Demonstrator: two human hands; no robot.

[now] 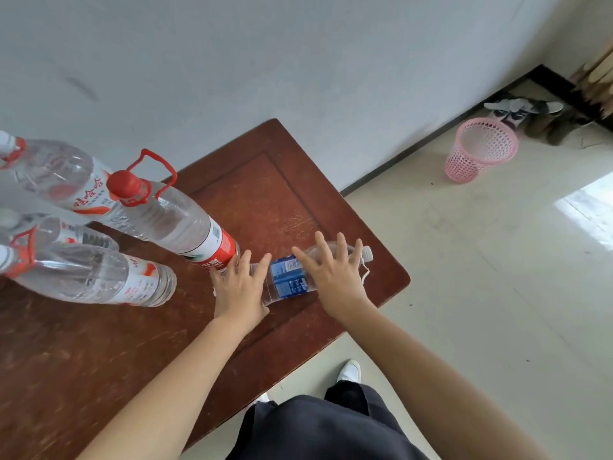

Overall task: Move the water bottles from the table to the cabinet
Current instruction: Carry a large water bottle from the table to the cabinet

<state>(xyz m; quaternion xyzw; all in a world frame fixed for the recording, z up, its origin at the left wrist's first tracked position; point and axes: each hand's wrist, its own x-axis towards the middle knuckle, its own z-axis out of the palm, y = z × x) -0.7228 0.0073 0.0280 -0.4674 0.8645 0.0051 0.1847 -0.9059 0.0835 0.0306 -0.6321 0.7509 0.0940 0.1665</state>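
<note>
A small clear bottle with a blue label (pixel 289 277) lies on its side on the brown wooden table (pixel 265 200), its white cap pointing right toward the table's corner. My left hand (pixel 240 287) rests flat on the bottle's base end with fingers spread. My right hand (pixel 333 272) lies over its neck end, fingers spread, not curled around it. Several large clear bottles with red caps, handles and labels stand at the left, the nearest one (pixel 179 220) just beside my left hand. No cabinet is in view.
A pink mesh waste basket (pixel 479 149) stands on the pale tiled floor by the white wall. Shoes and wooden sticks lie in the far right corner. My dark trousers and a white shoe (pixel 348 370) show below the table's edge.
</note>
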